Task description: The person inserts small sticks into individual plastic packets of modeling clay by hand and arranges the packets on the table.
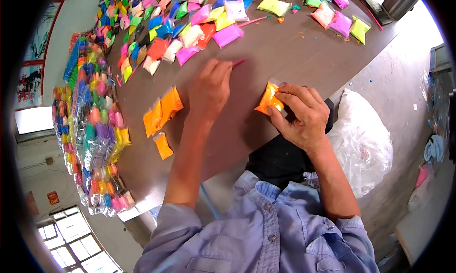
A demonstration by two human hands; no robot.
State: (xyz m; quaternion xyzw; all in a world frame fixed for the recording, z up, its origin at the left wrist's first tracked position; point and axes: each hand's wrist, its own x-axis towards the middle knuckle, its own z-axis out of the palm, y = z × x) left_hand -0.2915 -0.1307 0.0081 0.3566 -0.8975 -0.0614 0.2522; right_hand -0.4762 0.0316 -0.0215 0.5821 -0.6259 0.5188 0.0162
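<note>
My left hand [210,90] is over the brown table, its fingers pinched together. A thin pink stick [239,62] juts out from its fingertips. My right hand [304,111] grips a small clear packet [270,98] with bright orange filling, thumb and fingers on its right side. Left of my left forearm, several orange packets [162,109] lie side by side, with a smaller orange packet [163,146] just below them.
A big heap of colourful packets [190,35] covers the table's [294,59] far side. Bundled bags of packets [97,130] stand along the left edge. A white plastic bag [363,142] sits to my right. At the far right corner is a dark cylinder [401,2].
</note>
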